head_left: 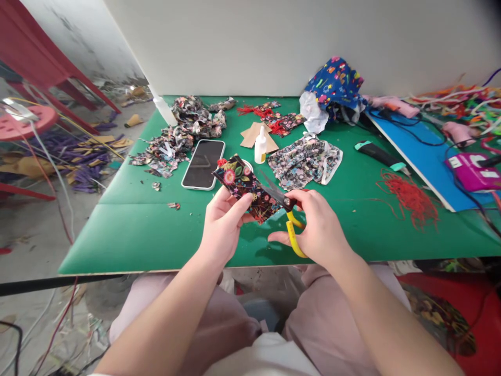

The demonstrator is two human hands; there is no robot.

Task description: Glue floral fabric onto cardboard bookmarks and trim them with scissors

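left hand: I'm pinching the floral fabric piece (246, 188) with my left hand (224, 225), thumb on the near face and fingers behind, so that grip is closed on the cloth and holding it up off the worktop (129, 235).

right hand: my right hand (318, 230) is wrapped through the yellow handles of the scissors (285, 209), grip closed around them. Can't really tell how far the blades are parted, they're half lost against the dark print.

where the fabric is: it's hanging in the air between both hands, just above the near edge of the green worktop, well in front of the phone (203, 163).

the bit that matters: the fabric is lying left and slightly up from the scissors. Its long axis is running from upper left to lower right, and the blades are pointing up-left, meeting it at its right edge, so they're going roughly along the strip rather than across it. Left hand is the nearer one to the cloth; the right only reaches it through the blades.

other stuff around: glue bottle (260, 147) standing just beyond the fabric, pile of fabric scraps (176, 141) off to the left, tangle of red thread (410, 197) on the right.
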